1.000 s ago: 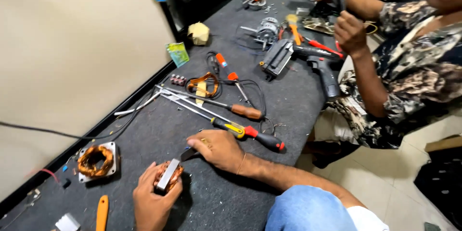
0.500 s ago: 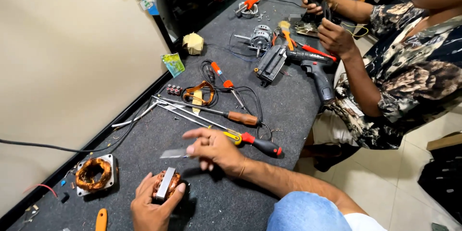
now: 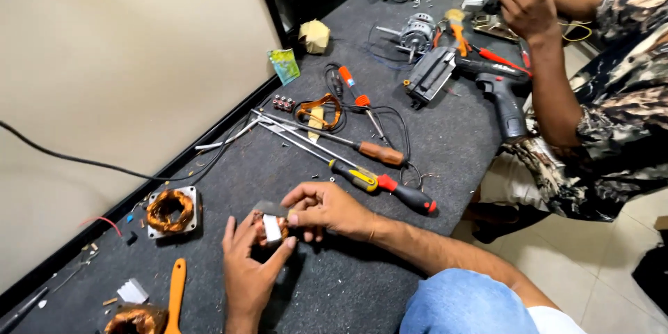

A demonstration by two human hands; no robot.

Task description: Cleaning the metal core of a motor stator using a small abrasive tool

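Since the earlier picture, the right hand (image 3: 327,209) has come in close to the left hand (image 3: 250,264), and now both meet over the small copper coil part (image 3: 270,228). Left fingers curl around the coil from below, thumb pressed on its side. Right fingertips pinch a thin grey strip (image 3: 268,209) at the top of it. All this sits just above the dark workbench (image 3: 334,292), near the red and yellow screwdriver (image 3: 379,184).

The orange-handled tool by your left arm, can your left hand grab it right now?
Probably not at once: the left hand is wrapped around the small copper-wound coil. The orange-handled tool lies close beside that wrist with nothing on top, so once the hand is free it looks easy to reach.
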